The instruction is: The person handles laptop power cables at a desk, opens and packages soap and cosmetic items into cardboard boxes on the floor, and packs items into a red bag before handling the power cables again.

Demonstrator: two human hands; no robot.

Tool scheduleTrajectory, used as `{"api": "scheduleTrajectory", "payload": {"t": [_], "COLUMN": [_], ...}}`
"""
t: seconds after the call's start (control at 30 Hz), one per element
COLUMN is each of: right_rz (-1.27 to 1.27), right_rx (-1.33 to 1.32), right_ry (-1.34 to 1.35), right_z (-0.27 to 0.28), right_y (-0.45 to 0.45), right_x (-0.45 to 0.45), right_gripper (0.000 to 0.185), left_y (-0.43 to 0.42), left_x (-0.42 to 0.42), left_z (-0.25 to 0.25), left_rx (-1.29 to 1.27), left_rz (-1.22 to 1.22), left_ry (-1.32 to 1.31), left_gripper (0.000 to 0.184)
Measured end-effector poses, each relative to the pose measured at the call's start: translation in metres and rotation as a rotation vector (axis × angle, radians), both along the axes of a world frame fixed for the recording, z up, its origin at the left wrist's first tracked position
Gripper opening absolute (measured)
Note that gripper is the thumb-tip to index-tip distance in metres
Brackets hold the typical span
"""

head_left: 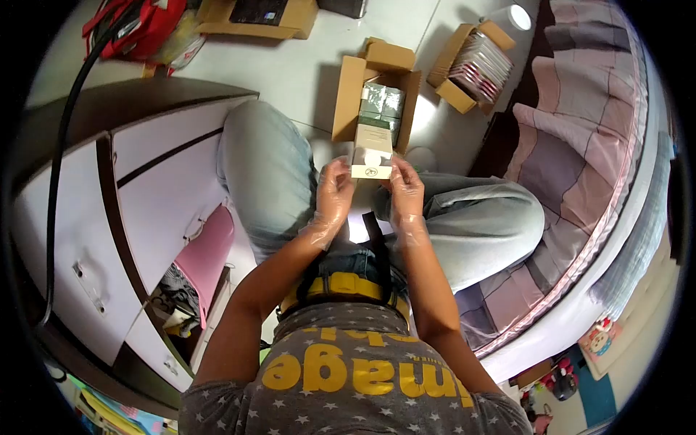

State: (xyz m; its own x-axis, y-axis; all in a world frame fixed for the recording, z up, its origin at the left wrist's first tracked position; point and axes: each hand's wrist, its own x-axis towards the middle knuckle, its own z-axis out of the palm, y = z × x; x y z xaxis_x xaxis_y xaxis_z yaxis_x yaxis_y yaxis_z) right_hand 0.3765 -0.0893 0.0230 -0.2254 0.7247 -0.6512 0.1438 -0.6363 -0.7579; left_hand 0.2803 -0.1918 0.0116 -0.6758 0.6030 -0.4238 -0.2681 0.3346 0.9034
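Observation:
Between my two hands is a small beige and dark green carton [373, 138], with its near end toward me. A pale flap with a round dark logo shows at that end, and something white and rounded [372, 157] sits just behind it. My left hand [336, 194], in a clear plastic glove, pinches the carton's left near corner. On the opposite corner, my right hand [406, 190], gloved likewise, has its fingers closed. Beyond the carton stands an open cardboard box [348, 101] holding several dark green cartons [382, 100].
Another open cardboard box [453, 94] with a row of flat packets stands at the right, near a white cylindrical container [519, 17]. A bed with checked bedding [558, 152] borders the right side. Drawers [167, 156] line the left, one pulled out. A red bag [138, 29] lies farther off.

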Motion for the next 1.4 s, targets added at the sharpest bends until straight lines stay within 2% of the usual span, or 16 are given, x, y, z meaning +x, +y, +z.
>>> {"api": "scheduleTrajectory", "payload": {"t": [0.03, 0.13, 0.17, 0.23, 0.27, 0.4, 0.53, 0.63, 0.77, 0.87, 0.93, 0.97, 1.03, 1.17, 1.23, 1.4], "right_rz": [0.018, -0.017, -0.008, -0.009, -0.007, 0.019, 0.002, 0.009, 0.019, 0.022, 0.006, 0.010, -0.044, -0.059, -0.049, -0.040], "right_rx": [-0.005, -0.033, -0.035, -0.056, -0.056, -0.053, -0.060, -0.059, -0.085, -0.079, -0.095, -0.097, -0.101, -0.081, -0.041, -0.011], "right_ry": [-0.002, 0.025, 0.026, 0.074, 0.073, 0.058, 0.012, 0.003, -0.008, -0.006, -0.036, -0.038, -0.042, -0.012, -0.009, -0.016], "right_z": [0.000, 0.004, 0.006, 0.010, 0.010, 0.012, 0.005, 0.007, 0.011, 0.010, 0.008, 0.008, 0.011, 0.005, 0.001, -0.005], "right_y": [-0.001, -0.002, -0.002, -0.002, -0.002, -0.001, -0.002, -0.002, -0.001, -0.001, -0.002, -0.002, -0.001, 0.004, 0.006, 0.009], "right_x": [0.001, 0.002, 0.001, 0.000, 0.000, 0.003, 0.005, 0.005, 0.002, 0.002, 0.002, 0.001, -0.002, -0.003, -0.004, -0.003], "right_gripper": [0.022, 0.024, 0.024, 0.026, 0.026, 0.027, 0.027, 0.027, 0.027, 0.026, 0.026, 0.026, 0.025, 0.023, 0.023, 0.021], "left_y": [-0.001, 0.008, 0.015, 0.026, 0.027, 0.026, 0.035, 0.037, 0.027, 0.023, 0.019, 0.019, 0.018, 0.022, 0.024, 0.025], "left_x": [0.000, -0.012, -0.020, -0.035, -0.041, -0.051, -0.070, -0.075, -0.067, -0.057, -0.052, -0.048, -0.042, -0.039, -0.036, -0.030], "left_z": [0.002, 0.011, 0.016, 0.023, 0.024, 0.017, 0.021, 0.026, 0.021, 0.030, 0.029, 0.027, 0.020, 0.007, 0.000, -0.024], "left_rx": [-0.005, -0.038, -0.038, -0.297, -0.293, -0.291, -0.308, -0.335, -0.276, -0.238, -0.226, -0.226, -0.200, -0.307, -0.197, -0.002], "left_rz": [0.018, 0.286, 0.296, 0.114, 0.074, -0.044, -0.260, -0.333, -0.266, -0.130, -0.112, -0.107, -0.055, -0.159, -0.144, -0.070], "left_ry": [-0.002, -0.544, -0.542, -0.777, -0.860, -1.015, -1.022, -1.001, -1.001, -0.942, -0.714, -0.716, -0.523, -0.374, 0.051, -0.085], "left_gripper": [0.036, 0.030, 0.030, 0.036, 0.043, 0.041, 0.038, 0.040, 0.042, 0.035, 0.032, 0.032, 0.028, 0.023, 0.017, 0.012]}}
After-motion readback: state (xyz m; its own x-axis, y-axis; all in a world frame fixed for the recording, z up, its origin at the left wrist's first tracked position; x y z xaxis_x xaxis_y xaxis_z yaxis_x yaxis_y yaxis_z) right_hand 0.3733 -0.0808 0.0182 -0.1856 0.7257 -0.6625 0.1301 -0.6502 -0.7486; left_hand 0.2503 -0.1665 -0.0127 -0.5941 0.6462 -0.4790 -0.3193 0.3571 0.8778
